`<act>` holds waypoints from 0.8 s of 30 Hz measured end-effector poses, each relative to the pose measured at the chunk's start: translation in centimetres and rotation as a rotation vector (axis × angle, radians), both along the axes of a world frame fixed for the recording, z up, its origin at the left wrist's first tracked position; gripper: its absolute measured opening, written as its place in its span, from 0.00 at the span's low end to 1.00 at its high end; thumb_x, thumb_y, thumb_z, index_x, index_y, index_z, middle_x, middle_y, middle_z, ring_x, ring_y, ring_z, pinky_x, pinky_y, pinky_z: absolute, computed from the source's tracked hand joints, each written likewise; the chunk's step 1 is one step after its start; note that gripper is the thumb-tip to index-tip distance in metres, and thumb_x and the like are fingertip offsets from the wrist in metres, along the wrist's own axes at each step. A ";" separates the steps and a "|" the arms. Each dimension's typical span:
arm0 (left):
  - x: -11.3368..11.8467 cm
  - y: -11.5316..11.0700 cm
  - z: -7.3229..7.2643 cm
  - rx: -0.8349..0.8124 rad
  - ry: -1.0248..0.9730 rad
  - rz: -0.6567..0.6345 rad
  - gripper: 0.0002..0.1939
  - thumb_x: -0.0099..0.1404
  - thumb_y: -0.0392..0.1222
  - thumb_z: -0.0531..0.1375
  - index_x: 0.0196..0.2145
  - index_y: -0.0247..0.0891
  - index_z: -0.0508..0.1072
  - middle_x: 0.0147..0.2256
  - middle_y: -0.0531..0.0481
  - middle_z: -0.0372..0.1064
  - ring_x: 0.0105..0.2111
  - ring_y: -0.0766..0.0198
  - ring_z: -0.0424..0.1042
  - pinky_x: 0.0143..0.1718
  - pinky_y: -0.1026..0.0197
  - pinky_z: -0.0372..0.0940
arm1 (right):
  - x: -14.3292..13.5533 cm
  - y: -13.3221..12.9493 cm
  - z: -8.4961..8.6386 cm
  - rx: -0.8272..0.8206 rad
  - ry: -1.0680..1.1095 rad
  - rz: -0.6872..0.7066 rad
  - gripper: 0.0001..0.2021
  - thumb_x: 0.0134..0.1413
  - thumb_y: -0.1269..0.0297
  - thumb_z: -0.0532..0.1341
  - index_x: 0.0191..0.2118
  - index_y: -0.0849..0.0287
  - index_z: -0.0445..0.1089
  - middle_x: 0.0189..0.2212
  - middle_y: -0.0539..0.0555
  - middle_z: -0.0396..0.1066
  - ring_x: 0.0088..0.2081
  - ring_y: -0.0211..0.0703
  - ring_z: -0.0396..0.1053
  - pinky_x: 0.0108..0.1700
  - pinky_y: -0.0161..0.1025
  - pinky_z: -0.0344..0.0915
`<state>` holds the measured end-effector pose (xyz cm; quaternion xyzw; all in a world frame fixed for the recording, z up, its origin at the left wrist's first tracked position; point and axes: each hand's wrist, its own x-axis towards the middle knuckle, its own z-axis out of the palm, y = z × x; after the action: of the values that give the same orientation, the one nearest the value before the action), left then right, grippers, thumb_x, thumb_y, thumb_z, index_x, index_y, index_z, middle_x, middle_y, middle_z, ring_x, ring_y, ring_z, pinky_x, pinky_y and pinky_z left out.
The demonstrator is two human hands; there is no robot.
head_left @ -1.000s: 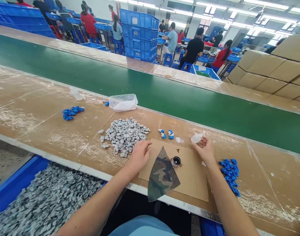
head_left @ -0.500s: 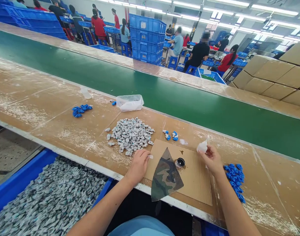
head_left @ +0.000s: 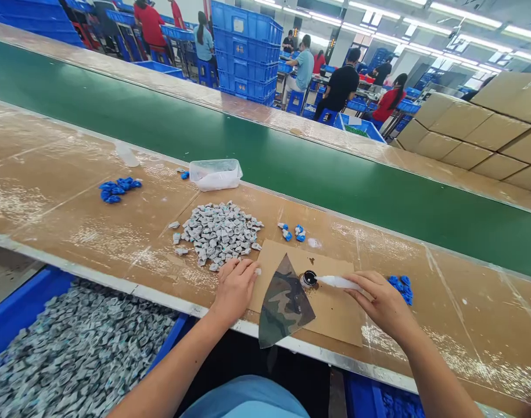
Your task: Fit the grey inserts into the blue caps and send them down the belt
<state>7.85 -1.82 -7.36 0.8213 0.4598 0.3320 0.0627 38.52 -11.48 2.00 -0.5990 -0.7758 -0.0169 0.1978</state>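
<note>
My right hand [head_left: 379, 299] grips a white translucent squeeze bottle [head_left: 337, 282], its narrow tip at the mouth of a small jar of black liquid [head_left: 309, 278]. The jar stands on a cardboard sheet [head_left: 339, 319] beside a camouflage cloth piece [head_left: 283, 307]. My left hand [head_left: 234, 290] is closed at the near edge of a heap of small grey-white pieces [head_left: 222, 232]; a small whitish bit shows by its fingertips, too small to name. Behind the cardboard lie a few blue-and-white pieces [head_left: 300, 233].
A clear plastic tray [head_left: 216, 175] stands by the green conveyor belt [head_left: 265, 151]. Blue pieces lie at left [head_left: 117, 189] and right [head_left: 402, 287]. A blue bin [head_left: 17, 296] of grey pieces is below left. People sit beyond the belt.
My right hand has turned the bottle level and brought its tip left to the jar. My left hand stays by the heap. The camera view has shifted slightly.
</note>
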 end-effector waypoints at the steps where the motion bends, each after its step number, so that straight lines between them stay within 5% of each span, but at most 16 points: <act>1: 0.0 0.0 0.0 0.003 0.003 -0.009 0.13 0.66 0.38 0.52 0.41 0.40 0.76 0.39 0.44 0.75 0.41 0.54 0.67 0.45 0.52 0.61 | -0.1 0.1 0.5 -0.008 -0.040 0.021 0.13 0.63 0.57 0.53 0.43 0.53 0.74 0.33 0.54 0.77 0.34 0.45 0.74 0.34 0.41 0.71; 11: -0.1 0.1 0.3 0.025 -0.059 0.156 0.14 0.65 0.34 0.51 0.44 0.35 0.73 0.43 0.38 0.70 0.44 0.50 0.64 0.48 0.48 0.60 | -0.9 1.1 3.5 0.051 -0.352 0.130 0.16 0.65 0.61 0.49 0.42 0.53 0.75 0.34 0.55 0.79 0.33 0.44 0.72 0.35 0.42 0.66; 24: -0.3 0.5 -0.7 -0.064 -0.119 0.090 0.15 0.66 0.33 0.48 0.41 0.36 0.73 0.40 0.39 0.70 0.42 0.51 0.66 0.45 0.47 0.63 | -1.6 1.6 4.3 0.104 -0.454 0.144 0.15 0.64 0.68 0.50 0.42 0.54 0.75 0.35 0.53 0.79 0.32 0.43 0.71 0.36 0.41 0.64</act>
<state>7.52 -1.35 -8.08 0.7762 0.5020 0.3679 0.1012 36.95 -9.92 6.25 -0.5120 -0.8391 -0.1770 0.0494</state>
